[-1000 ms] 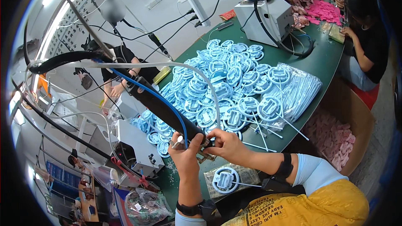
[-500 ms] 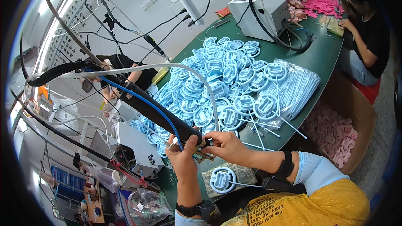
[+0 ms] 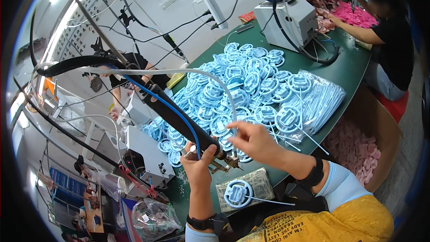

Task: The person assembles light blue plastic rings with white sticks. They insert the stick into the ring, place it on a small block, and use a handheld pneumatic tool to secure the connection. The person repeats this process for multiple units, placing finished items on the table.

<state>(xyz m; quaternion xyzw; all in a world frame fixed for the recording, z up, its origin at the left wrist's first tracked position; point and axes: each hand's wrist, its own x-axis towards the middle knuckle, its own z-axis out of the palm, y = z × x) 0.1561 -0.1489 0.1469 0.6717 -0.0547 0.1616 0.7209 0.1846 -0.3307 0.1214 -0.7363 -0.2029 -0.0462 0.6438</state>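
My left hand (image 3: 199,165) is wrapped around the lower end of a black electric screwdriver (image 3: 172,115). A blue cable and a clear feed hose run to the tool, and its metal tip (image 3: 234,163) points down and to the right. Just right of the tip, my right hand (image 3: 259,142) is raised with fingers apart and nothing visible in them. Beyond it spreads a heap of light blue round plastic parts (image 3: 235,84). Below the tip, one such part with a thin stick (image 3: 238,193) lies on a taped block (image 3: 262,180).
A bag of light blue sticks (image 3: 324,98) lies right of the heap on the green table (image 3: 345,65). Grey-white machines stand at the back (image 3: 286,20) and left (image 3: 145,152). A box of pink pieces (image 3: 358,148) is at right. Two people sit nearby.
My right hand has left the screwdriver's tip and moved up and right, its fingers opening. The tip is now uncovered. At the far right, the other person's arm has reached toward the pink pieces.
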